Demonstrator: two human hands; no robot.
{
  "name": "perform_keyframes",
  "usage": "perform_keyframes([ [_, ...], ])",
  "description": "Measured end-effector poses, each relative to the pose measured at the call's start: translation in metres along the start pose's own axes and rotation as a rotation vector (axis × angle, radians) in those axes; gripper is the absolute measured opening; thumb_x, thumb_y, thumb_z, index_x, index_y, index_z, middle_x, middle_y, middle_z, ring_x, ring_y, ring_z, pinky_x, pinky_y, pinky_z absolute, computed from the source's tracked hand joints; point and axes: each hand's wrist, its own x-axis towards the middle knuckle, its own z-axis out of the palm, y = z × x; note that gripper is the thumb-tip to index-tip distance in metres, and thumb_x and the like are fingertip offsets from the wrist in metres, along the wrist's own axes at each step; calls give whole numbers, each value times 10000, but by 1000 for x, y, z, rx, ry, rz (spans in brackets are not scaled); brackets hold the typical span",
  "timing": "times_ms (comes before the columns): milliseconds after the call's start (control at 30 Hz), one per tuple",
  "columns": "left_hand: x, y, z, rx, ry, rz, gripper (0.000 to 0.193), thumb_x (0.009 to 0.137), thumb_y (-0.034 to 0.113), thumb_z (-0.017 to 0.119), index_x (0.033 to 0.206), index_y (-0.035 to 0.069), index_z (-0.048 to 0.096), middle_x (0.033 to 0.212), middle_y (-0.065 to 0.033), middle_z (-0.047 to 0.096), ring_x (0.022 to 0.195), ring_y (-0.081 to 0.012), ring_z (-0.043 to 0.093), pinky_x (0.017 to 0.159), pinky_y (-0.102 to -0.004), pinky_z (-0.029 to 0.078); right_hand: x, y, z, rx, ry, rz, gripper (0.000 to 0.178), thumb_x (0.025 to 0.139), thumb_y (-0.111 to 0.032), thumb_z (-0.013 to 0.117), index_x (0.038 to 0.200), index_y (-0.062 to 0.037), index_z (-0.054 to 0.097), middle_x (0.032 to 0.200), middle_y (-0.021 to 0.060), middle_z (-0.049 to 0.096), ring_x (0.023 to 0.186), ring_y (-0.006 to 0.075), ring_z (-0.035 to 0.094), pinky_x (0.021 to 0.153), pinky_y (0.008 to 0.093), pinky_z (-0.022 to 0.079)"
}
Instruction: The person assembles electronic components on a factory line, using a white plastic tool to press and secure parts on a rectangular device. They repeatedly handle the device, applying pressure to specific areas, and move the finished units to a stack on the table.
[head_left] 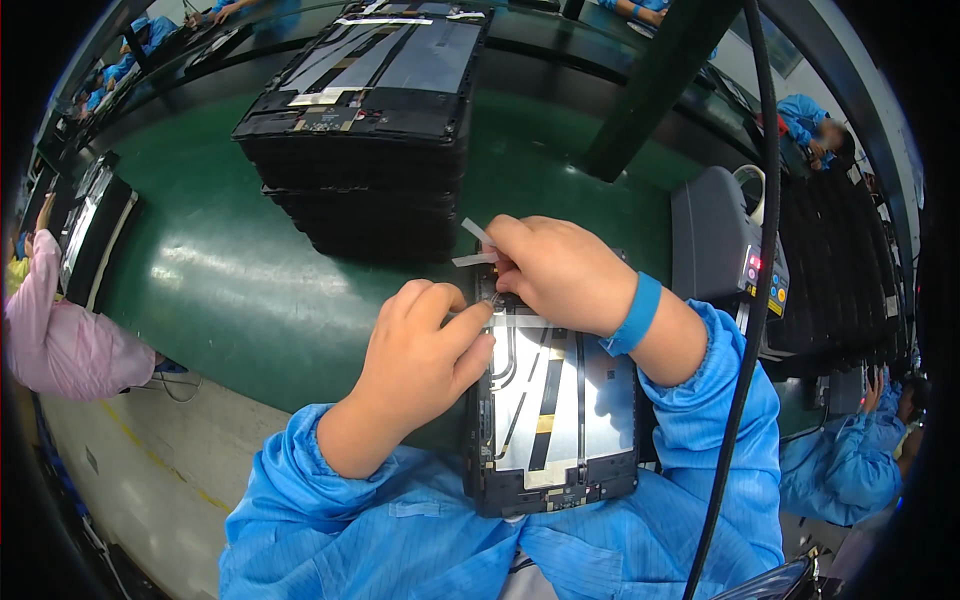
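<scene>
An open black tablet frame (553, 420) with silver plates and flat cables inside lies at the near edge of the green belt (250, 290). My left hand (425, 350) rests on the frame's left upper corner, thumb and forefinger pinched at a small part. My right hand (560, 270), with a blue wrist strap (635, 312), presses on the frame's top edge and holds thin clear strips of tape (478, 245) that stick up between its fingers. Both sleeves are blue.
Stacks of black tablet frames (370, 130) stand on the belt just beyond my hands. A grey machine (720, 250) sits on the right, with a black cable (760, 250) hanging in front. A person in pink (60, 340) is at the left, others in blue at the right.
</scene>
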Motion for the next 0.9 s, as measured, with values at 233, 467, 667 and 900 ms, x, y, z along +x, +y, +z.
perform_keyframes([
  [233,0,-3,2,-7,4,-3,272,691,142,700,951,69,675,890,-74,559,862,-272,541,759,-392,447,-7,-4,8,31,69,120,265,766,-77,640,981,9,511,787,167,635,759,369,622,682,432,489],
  [467,4,-6,5,-53,-25,-12,387,687,123,688,1066,60,649,1039,-145,528,994,-342,504,887,-429,425,-9,-13,9,62,136,382,238,746,-97,637,929,13,533,775,170,634,748,344,636,666,408,496],
  [667,5,-15,6,-217,-119,-60,365,709,114,642,1070,63,654,1115,-162,495,1081,-331,448,956,-420,377,-23,4,-18,104,115,152,171,786,-114,670,913,-38,584,788,124,607,774,299,603,695,391,482],
  [900,5,-16,6,-232,-153,-87,347,736,154,661,1077,91,654,1111,-151,489,1076,-334,444,948,-422,391,-13,5,-1,-257,67,-237,116,733,-128,685,835,-93,642,810,54,587,838,286,568,740,388,458],
])
